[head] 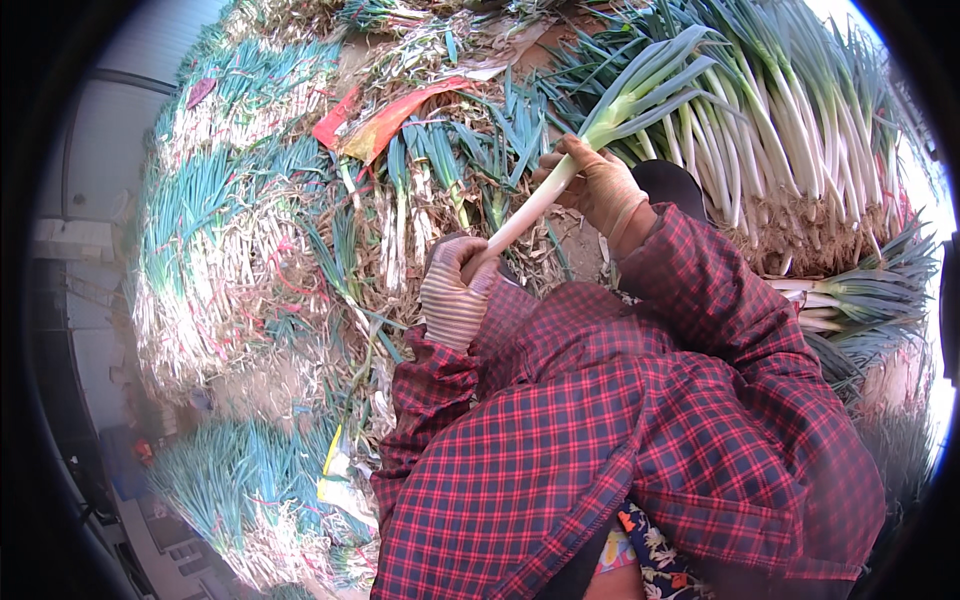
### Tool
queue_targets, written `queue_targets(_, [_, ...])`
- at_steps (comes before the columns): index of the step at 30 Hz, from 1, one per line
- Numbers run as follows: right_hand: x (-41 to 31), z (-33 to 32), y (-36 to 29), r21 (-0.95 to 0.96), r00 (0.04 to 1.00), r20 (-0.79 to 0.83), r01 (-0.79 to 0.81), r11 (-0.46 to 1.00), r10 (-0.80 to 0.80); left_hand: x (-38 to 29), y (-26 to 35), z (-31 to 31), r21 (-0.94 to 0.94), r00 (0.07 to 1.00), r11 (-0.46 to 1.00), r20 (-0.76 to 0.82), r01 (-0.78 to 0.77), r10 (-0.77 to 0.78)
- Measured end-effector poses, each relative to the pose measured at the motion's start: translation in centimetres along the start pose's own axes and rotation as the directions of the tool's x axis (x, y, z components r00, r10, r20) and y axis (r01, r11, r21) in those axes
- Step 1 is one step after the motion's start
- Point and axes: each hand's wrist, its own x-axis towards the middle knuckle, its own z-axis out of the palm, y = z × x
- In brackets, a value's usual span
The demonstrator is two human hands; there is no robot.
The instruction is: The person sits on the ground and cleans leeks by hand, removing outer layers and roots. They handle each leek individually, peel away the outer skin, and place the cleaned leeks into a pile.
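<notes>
Both my hands wear work gloves and hold one large Welsh onion (537, 201) between them, tilted up to the right. My left hand (456, 289), in a striped glove, closes around the root end of its white shank. Higher up, my right hand (596, 184) grips the stalk just below the spread green leaves; some of its fingers are hidden behind the stalk. Beyond my right hand lies a big pile of Welsh onions (795, 142), roots toward me.
Tied bundles of thinner onions (184, 300) cover the ground at the left. A red and yellow plastic sheet (382, 124) lies ahead among dry peelings (544, 262). More onions (862, 300) lie crosswise at the right. A white and yellow bag (341, 480) is at lower left.
</notes>
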Motion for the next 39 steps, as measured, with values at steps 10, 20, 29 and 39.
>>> queue_targets(10, [-1.3, -0.7, -0.1, 0.047, 0.981, 0.165, 0.100, 0.994, -0.106, 0.3, -2.3, 0.4, -0.299, 0.940, 0.919, -0.143, 0.258, -0.311])
queue_targets(20, [2.6, -3.9, -5.4, 0.230, 0.951, -0.123, 0.306, 0.924, -0.284, -4.5, -3.1, -8.5, -0.744, 0.808, 0.548, -0.020, 0.382, -0.589])
queue_targets(29, [3.1, -2.8, -5.1, 0.227, 0.978, -0.014, 0.207, 0.952, -0.209, -2.2, 1.4, -2.5, -0.112, 0.906, 0.970, 0.393, 0.215, -0.156])
queue_targets(39, [3.7, -4.6, -9.5, 0.155, 0.933, -0.183, 0.338, 0.928, -0.309, -4.6, -3.2, -0.7, 0.122, 0.854, 0.865, 0.143, 0.486, -0.500])
